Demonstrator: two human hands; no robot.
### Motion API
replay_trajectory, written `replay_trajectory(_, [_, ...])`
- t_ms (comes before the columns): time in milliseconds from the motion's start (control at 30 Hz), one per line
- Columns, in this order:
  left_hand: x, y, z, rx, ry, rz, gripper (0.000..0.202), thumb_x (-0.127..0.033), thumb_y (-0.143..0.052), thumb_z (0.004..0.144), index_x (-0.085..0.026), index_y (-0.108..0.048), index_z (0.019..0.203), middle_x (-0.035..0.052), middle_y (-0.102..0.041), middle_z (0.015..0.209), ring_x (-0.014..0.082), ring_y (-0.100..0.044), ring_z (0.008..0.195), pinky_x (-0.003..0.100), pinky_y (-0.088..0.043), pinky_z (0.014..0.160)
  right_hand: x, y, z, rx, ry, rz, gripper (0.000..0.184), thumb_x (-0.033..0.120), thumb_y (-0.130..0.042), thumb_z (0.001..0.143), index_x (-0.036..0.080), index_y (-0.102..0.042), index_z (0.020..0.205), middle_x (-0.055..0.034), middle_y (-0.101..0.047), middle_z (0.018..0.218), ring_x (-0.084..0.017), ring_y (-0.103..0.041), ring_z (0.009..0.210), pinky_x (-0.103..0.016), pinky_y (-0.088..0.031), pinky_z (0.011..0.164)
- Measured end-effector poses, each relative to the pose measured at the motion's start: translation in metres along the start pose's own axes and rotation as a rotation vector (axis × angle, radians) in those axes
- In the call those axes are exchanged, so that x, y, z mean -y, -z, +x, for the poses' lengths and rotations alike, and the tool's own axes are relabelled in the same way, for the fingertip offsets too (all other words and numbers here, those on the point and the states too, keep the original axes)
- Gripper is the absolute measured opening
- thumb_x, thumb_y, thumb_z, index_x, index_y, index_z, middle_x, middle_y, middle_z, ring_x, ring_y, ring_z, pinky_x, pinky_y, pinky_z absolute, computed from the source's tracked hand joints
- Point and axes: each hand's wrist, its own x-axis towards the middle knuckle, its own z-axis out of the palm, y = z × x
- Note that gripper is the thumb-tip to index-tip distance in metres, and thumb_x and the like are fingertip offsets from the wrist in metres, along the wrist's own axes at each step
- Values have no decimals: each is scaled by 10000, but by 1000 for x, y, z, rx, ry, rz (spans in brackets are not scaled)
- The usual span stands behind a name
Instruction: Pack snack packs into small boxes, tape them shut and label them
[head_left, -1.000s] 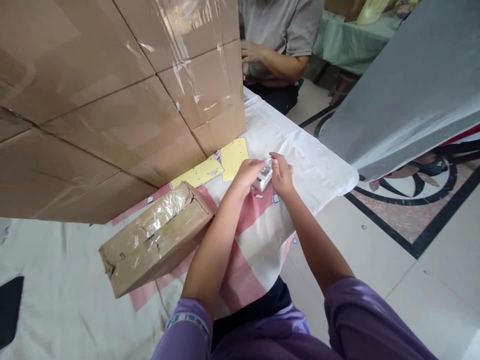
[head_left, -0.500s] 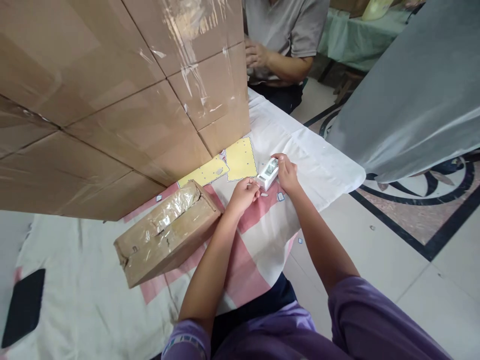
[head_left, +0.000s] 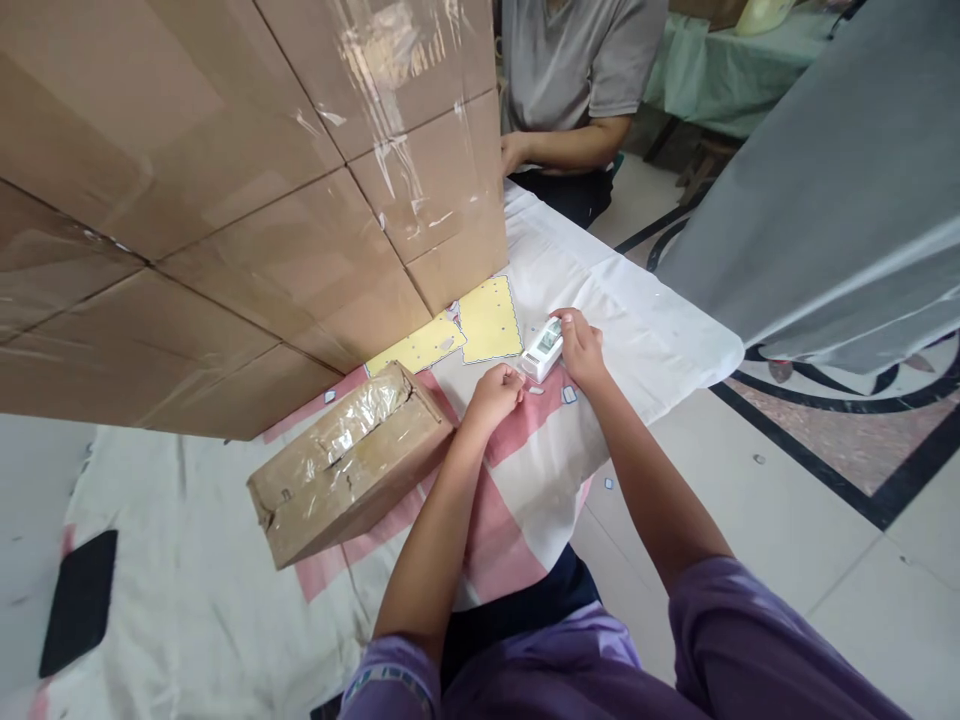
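Observation:
A small white box (head_left: 545, 345) with a greyish-green picture on its top sits tilted over the cloth. My right hand (head_left: 581, 347) is closed on its upper right end, thumb and fingers gripping the edge. At the lower left end of the box, my left hand (head_left: 495, 392) is closed in a pinch. A shiny clear bit shows by its fingertips, but I cannot make out what they hold. Just below the box lie small white scraps (head_left: 568, 395). Yellow sheets (head_left: 489, 318) with small dots lie flat beyond my left hand.
Stacked, taped cardboard boxes (head_left: 300, 260) rise at the left. A lone carton (head_left: 352, 460) lies on the tablecloth (head_left: 187, 560) beside my left forearm. A dark flat phone-like object (head_left: 79, 604) lies far left. A co-worker in a grey shirt (head_left: 577, 70) sits across the table. Grey fabric (head_left: 825, 180) hangs right.
My left fingers now sit slightly apart from the end of the box. The co-worker's hand has moved lower beside the stack. The whole view has shifted a little.

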Motion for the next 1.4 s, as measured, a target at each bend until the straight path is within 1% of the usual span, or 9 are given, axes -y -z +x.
replay_trajectory(267, [9,2,-5,2,-45,-72,172,-204,-520,909,-222,-483,742,-66,-550,540,93,-453,438,241,-352,524,-4,-4,2,-17,18,-13,502,488,-169,1085,278,-616,1177,-57,-726,1120,-222,-666,1066,-447,-350,1089])
replay_trajectory(433, [-16,-1,-44,-20,-137,-170,146,-280,-514,946,-227,-468,818,-74,-556,565,83,-425,448,228,-340,508,5,8,-6,-183,158,46,469,563,-328,1043,255,-629,1229,-124,-633,1300,-290,-574,1240,-502,-398,1079])
replay_trajectory(533, [-34,1,-90,-94,-227,-238,181,-365,-534,976,-233,-489,861,-70,-578,607,85,-453,485,222,-355,516,33,31,-32,-200,284,193,446,598,-418,1012,261,-703,1078,-107,-655,1123,-302,-608,1135,-512,-457,1016])
replay_trajectory(700, [-48,13,-152,-291,-345,-158,173,-366,-532,1008,-232,-521,899,-46,-613,680,108,-601,628,230,-447,628,103,62,-88,107,484,489,524,732,-567,892,280,-739,1093,-84,-632,1042,-282,-633,967,-480,-531,853])
replay_trajectory(900, [-41,30,-185,-535,-450,141,107,-307,-515,1021,-227,-564,970,-23,-679,758,113,-643,679,235,-458,665,164,57,-114,171,596,343,259,265,-717,897,333,-693,1146,-53,-622,1051,-254,-619,990,-466,-529,859])
replay_trajectory(1067, [-27,39,-206,-685,-398,60,122,-343,-572,995,-233,-590,1044,-26,-684,743,117,-633,640,238,-467,643,187,43,-122,190,599,363,166,205,-666,912,350,-713,979,-44,-617,983,-264,-613,948,-487,-525,836])
replay_trajectory(1167, [-15,60,-220,-1026,-379,52,179,-354,-602,974,-236,-589,1109,-58,-593,658,117,-554,570,247,-439,607,198,42,-121,181,594,420,153,216,-639,930,348,-707,967,-52,-599,984,-270,-614,941,-497,-529,830])
replay_trajectory(1267, [-4,98,-230,-1282,-400,361,167,-329,-646,937,-226,-617,1066,8,-687,842,166,-616,776,309,-468,760,211,46,-110,255,639,395,89,267,-626,957,328,-687,935,-68,-592,1048,-287,-596,1036,-514,-515,907])
replay_trajectory(1400, [9,139,-235,-1013,-312,793,229,-272,-598,955,-267,-664,1173,42,-736,1234,267,-597,1223,456,-357,1051,235,37,-85,539,749,313,122,315,-578,992,293,-657,901,-64,-588,1181,-285,-545,1177,-496,-459,1027])
